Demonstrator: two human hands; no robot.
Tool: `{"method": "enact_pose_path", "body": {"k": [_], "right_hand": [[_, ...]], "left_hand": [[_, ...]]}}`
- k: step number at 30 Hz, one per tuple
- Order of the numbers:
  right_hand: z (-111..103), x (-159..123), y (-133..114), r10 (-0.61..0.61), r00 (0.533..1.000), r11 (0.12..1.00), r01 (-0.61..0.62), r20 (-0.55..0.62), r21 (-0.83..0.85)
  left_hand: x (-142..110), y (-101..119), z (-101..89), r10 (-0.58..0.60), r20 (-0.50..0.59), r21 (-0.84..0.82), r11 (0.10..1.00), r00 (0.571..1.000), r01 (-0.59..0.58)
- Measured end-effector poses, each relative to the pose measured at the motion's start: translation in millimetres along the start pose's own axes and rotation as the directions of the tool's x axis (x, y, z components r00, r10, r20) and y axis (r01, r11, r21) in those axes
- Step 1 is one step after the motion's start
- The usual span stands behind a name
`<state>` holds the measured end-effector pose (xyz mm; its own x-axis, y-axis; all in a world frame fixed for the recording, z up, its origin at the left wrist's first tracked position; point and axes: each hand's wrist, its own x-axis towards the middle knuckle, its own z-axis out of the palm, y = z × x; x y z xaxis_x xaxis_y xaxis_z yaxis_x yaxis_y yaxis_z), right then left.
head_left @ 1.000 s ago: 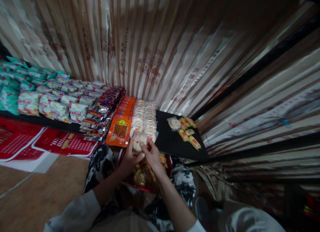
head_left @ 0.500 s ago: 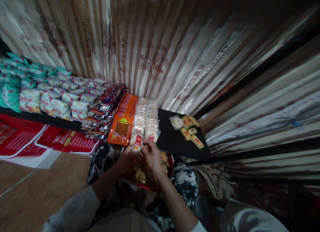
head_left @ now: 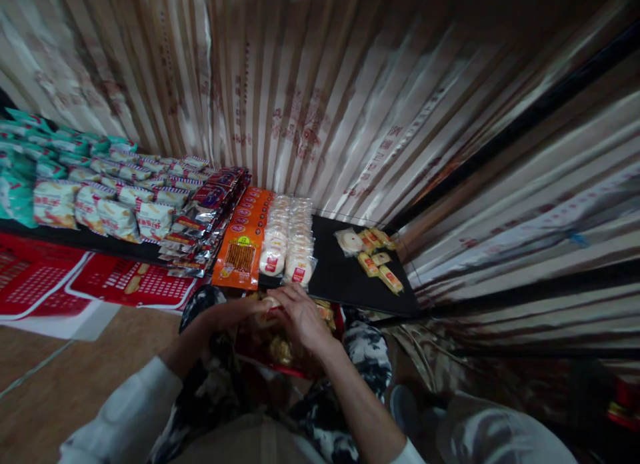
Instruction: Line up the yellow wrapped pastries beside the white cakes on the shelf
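Note:
My left hand [head_left: 246,311] and my right hand [head_left: 302,317] meet above a red basket [head_left: 293,371] between my knees. A round, whitish cracker packet [head_left: 271,304] with a red label is gripped between them, mostly covered by the fingers. Gold-wrapped snacks [head_left: 280,351] lie in the basket under my hands. Just beyond my fingers, two rows of clear cracker packets [head_left: 273,259] stand on the black shelf [head_left: 327,271]. The right row's front packet [head_left: 299,271] is nearest my right hand.
An orange snack bag [head_left: 240,244] lies left of the crackers, beside stacked dark packets [head_left: 205,217], white bags [head_left: 117,217] and green bags [head_left: 20,194]. Small yellow packets [head_left: 390,279] and a round cracker packet [head_left: 350,241] lie at the shelf's right. A pleated curtain [head_left: 300,84] hangs behind.
Both hands have drawn back from the shelf edge towards me, over the basket, with the cracker packet. The right hand now lies more across it. The view has shifted slightly.

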<state>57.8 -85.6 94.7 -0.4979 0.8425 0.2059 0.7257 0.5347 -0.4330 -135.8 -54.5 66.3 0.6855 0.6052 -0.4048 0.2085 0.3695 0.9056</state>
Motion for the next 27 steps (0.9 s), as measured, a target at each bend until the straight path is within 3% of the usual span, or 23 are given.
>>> {"method": "enact_pose_path", "body": {"k": [3, 6, 9, 12, 16, 18, 21, 27], "right_hand": [[21.0, -4.6, 11.2, 0.224, 0.97, 0.97, -0.211, -0.099, 0.123], [44.7, -5.3, 23.9, 0.496, 0.857, 0.816, -0.404, -0.141, 0.412], [58.3, -0.3, 30.6, 0.593, 0.8, 0.677, -0.434, -0.092, 0.594], [59.1, 6.4, 32.1, 0.595, 0.788, 0.716, -0.434, -0.154, 0.547], [54.5, 9.8, 38.3, 0.474, 0.805, 0.875, -0.382, -0.358, 0.298], [54.1, 9.0, 45.6, 0.415, 0.813, 0.91, -0.375, -0.408, 0.178], [54.6, 7.5, 59.1, 0.358, 0.817, 0.929, -0.362, -0.452, 0.08], [52.2, 7.4, 79.0, 0.308, 0.822, 0.943, -0.332, -0.478, 0.037]], "left_hand": [[-5.7, 8.6, -9.2, 0.064, 0.01, 0.03, 0.997, 0.998, -0.065], [1.3, 6.5, -11.8, 0.114, -0.161, -0.048, 0.991, 0.98, -0.123], [17.1, 0.5, -10.4, 0.105, -0.369, -0.093, 0.984, 0.924, -0.149], [32.5, 0.5, -10.9, 0.113, -0.516, -0.029, 0.988, 0.849, -0.15], [43.5, 14.1, -15.7, 0.202, -0.629, 0.293, 0.956, 0.751, -0.012], [46.0, 23.6, -17.0, 0.227, -0.641, 0.441, 0.891, 0.734, 0.11], [50.7, 34.5, -17.4, 0.227, -0.661, 0.524, 0.822, 0.715, 0.224], [69.8, 31.5, -22.0, 0.291, -0.69, 0.565, 0.789, 0.663, 0.241]]}}
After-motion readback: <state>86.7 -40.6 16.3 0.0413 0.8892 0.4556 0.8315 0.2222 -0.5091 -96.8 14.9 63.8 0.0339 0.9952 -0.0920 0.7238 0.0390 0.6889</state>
